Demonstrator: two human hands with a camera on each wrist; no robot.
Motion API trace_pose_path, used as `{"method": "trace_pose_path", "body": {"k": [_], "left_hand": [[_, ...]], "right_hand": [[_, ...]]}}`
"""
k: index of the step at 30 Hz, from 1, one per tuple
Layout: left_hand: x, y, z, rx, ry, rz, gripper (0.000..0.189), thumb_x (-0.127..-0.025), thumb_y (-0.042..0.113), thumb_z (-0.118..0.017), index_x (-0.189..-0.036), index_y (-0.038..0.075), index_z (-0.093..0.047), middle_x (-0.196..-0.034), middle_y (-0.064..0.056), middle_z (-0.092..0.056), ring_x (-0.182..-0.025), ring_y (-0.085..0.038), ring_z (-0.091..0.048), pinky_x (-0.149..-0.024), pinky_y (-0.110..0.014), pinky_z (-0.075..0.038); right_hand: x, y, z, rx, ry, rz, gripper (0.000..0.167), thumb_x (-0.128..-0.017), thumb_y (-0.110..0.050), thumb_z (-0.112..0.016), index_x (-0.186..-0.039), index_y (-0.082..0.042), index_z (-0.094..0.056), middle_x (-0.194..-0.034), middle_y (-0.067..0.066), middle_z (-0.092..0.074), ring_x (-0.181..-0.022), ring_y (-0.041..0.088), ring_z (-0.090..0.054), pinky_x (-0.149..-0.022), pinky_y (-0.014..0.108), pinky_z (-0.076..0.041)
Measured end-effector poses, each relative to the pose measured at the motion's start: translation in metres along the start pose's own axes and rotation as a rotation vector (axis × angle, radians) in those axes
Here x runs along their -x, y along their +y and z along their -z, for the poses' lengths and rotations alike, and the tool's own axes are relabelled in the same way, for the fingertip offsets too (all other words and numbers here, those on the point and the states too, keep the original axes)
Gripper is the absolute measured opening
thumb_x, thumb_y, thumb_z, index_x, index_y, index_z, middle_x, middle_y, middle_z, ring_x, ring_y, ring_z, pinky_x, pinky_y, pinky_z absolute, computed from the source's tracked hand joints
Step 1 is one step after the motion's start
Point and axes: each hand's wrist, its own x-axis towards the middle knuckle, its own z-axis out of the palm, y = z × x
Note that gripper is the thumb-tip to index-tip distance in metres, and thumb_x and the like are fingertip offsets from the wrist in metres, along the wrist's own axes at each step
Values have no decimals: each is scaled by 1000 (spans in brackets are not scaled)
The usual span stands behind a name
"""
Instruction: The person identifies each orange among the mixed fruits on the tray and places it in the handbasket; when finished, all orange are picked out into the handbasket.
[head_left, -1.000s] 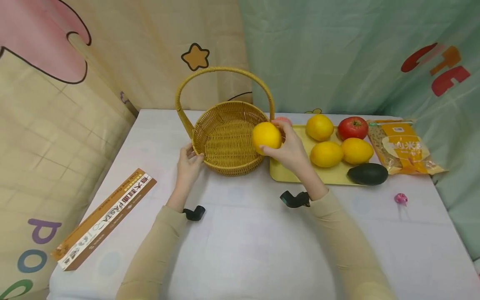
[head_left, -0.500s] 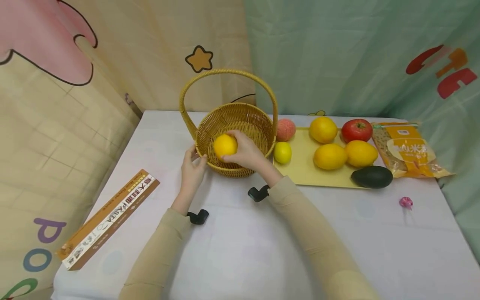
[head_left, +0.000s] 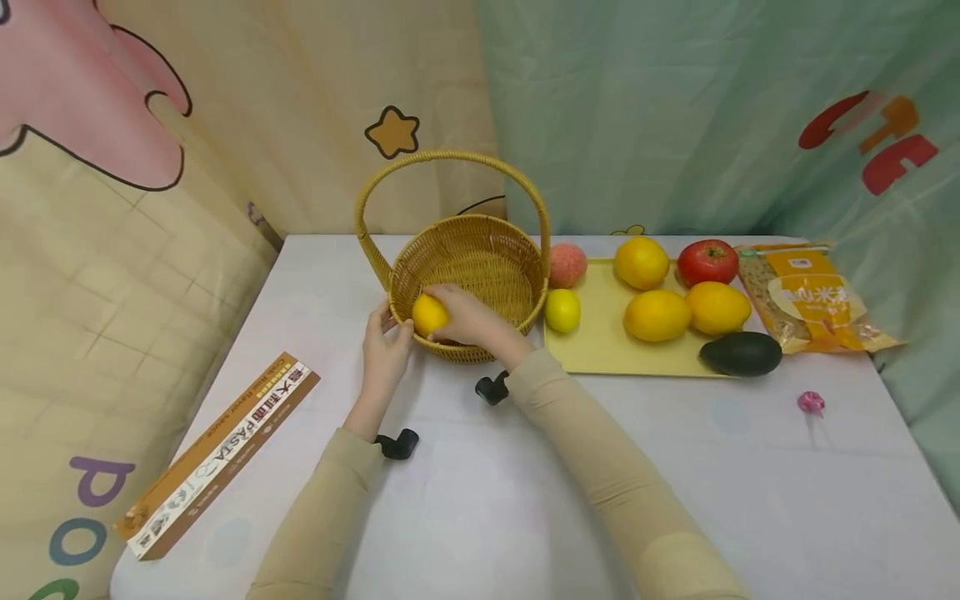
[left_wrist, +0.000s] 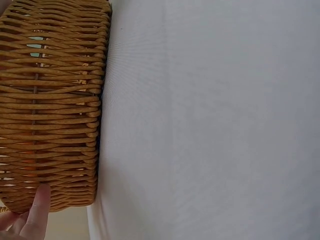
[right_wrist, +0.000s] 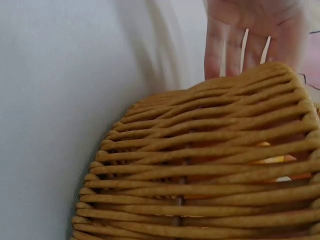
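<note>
A woven wicker basket [head_left: 491,279] with a tall arched handle stands near the table's back edge. Inside its left front part, my right hand [head_left: 474,323] holds an orange [head_left: 429,315] low against the wall. My left hand [head_left: 386,354] rests on the outside of the basket's left side, thumb near the rim. From the right wrist, the left hand's straight fingers [right_wrist: 232,57] lie along the basket's outer wall, while the right hand is hidden behind the weave. Seen from the left wrist, one fingertip [left_wrist: 42,195] touches the wicker, and an orange tint shows through the gaps.
Right of the basket, a yellow tray [head_left: 592,354] bears a pink ball-like fruit [head_left: 567,265], a yellow-green fruit [head_left: 562,311], several yellow fruits [head_left: 657,316], a red fruit [head_left: 707,262] and a dark green fruit [head_left: 741,354]. Nearby are a grain bag [head_left: 810,292], lollipop [head_left: 811,403] and pasta box [head_left: 221,454].
My right hand has carried the orange leftward from the basket's right rim, then down into its left front part. The left hand stays at the basket's left side.
</note>
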Motion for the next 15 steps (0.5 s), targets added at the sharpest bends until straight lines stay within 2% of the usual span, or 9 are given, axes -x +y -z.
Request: {"method": "trace_pose_path", "body": {"k": [4, 8, 11, 15], "left_hand": [[1, 0, 1, -1, 3, -7, 59, -100, 17, -54, -152, 5, -29, -151, -15, -40, -135, -31, -41, -100, -46, -52], [0, -2, 1, -2, 0, 1, 59, -100, 17, -54, -153, 6, -29, -150, -14, -40, -135, -30, -42, -99, -45, -53], [-1, -3, 0, -5, 0, 8, 60, -100, 17, -55, -153, 7, -29, -151, -14, -40, -135, -29, -42, -99, -45, -53], [0, -3, 0, -9, 12, 10, 60, -100, 18, -55, -152, 7, -29, -151, -14, -41, -135, -29, -42, -99, -45, -53]], "right_hand": [[4, 1, 2, 27, -18, 40, 80, -92, -24, -70, -156, -9, -25, -162, 12, -26, -149, 29, -28, -123, 43, -24], [12, 8, 6, 4, -12, 34, 72, -95, -25, -66, -156, -11, -28, -162, 10, -27, -150, 27, -26, -124, 41, -21], [24, 13, 14, -36, 42, 20, 63, -97, -24, -64, -153, -13, -37, -159, 8, -34, -148, 26, -31, -123, 42, -26], [50, 18, 27, -85, 145, 46, 52, -96, -25, -64, -145, -14, -48, -150, 7, -48, -141, 26, -41, -118, 44, -35]]}}
